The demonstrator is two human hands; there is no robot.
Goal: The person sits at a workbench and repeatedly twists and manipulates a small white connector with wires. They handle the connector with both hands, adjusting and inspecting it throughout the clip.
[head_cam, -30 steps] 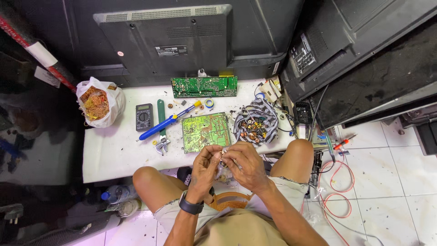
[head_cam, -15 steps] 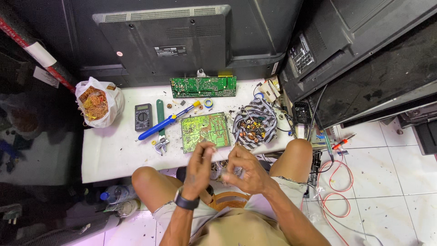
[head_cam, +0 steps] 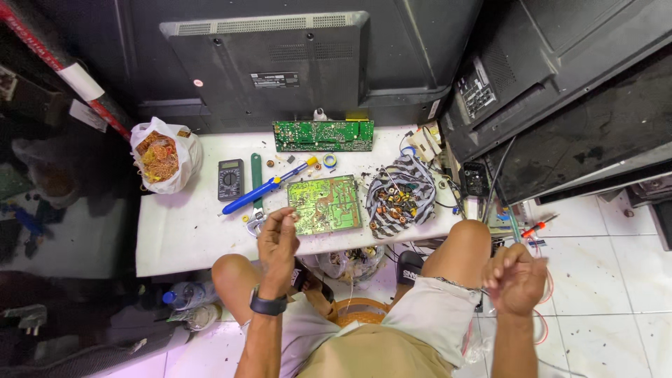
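Note:
My left hand [head_cam: 277,240], with a black watch on the wrist, hovers at the front edge of the white table [head_cam: 182,234]. Its fingertips are pinched together just left of a light green circuit board [head_cam: 325,204] lying flat; anything between them is too small to see. My right hand [head_cam: 516,280] is out to the right, past my right knee and over the tiled floor, fingers curled closed with nothing visible in them. A blue-handled tool [head_cam: 260,194] with a yellow tip lies just beyond the left hand.
On the table are a dark multimeter [head_cam: 230,179], a second green circuit board [head_cam: 323,136] at the back, a striped bag of small parts [head_cam: 399,200] and a white bag of copper wire [head_cam: 159,155]. Dark television backs [head_cam: 273,63] stand behind and to the right. A red-handled screwdriver [head_cam: 535,227] lies on the floor.
My hands were together in front of me, working on something small. They have since separated: the right swung out past my right knee, the left stayed at the table edge.

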